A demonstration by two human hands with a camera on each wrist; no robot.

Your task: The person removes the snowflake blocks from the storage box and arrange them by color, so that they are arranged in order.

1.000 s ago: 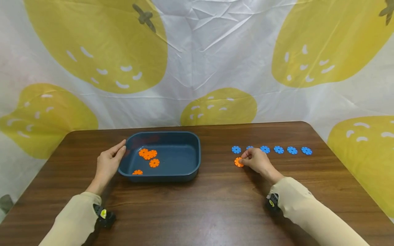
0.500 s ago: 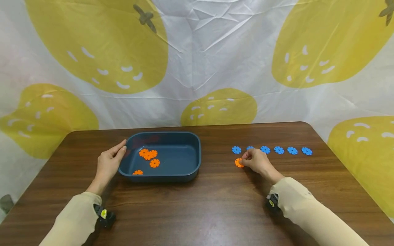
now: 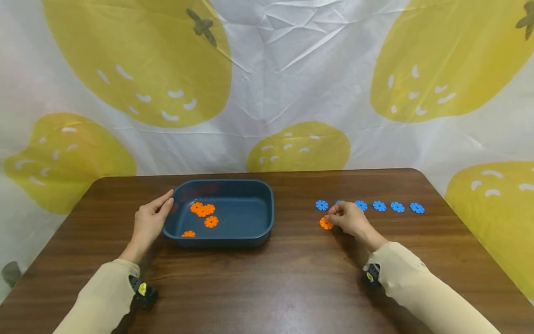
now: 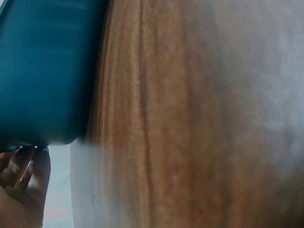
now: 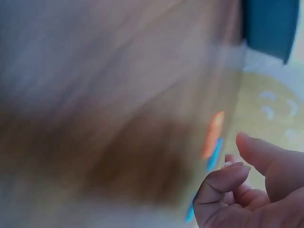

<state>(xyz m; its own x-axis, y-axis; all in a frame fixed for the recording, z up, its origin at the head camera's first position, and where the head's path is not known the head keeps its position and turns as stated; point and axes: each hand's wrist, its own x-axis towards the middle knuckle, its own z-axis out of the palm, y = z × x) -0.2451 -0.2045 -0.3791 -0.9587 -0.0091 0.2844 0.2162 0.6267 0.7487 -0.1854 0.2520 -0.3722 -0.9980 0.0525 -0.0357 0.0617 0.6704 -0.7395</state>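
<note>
My left hand (image 3: 151,221) holds the left rim of a dark blue rectangular basin (image 3: 238,242), fingertips at its edge; the left wrist view shows those fingers (image 4: 38,175) against the basin's end. My right hand (image 3: 349,220) is at an orange notched interlocking disc (image 3: 325,224) lying flat on the table. In the right wrist view, a gap separates its thumb and index finger, and the orange disc (image 5: 214,135) lies beyond them. Behind it runs a row of several blue interlocking discs (image 3: 379,206); my right hand partly covers one.
Several orange discs (image 3: 211,221) lie inside the basin, some overlapping, one beside its front wall. The brown wooden table (image 3: 267,287) meets a fruit-printed white cloth (image 3: 275,93) behind. Each forearm wears a black strap with a camera.
The view has shifted slightly. Slightly more of the orange disc shows beside my right fingertips, while it stays flat on the table. The left hand and basin keep their places.
</note>
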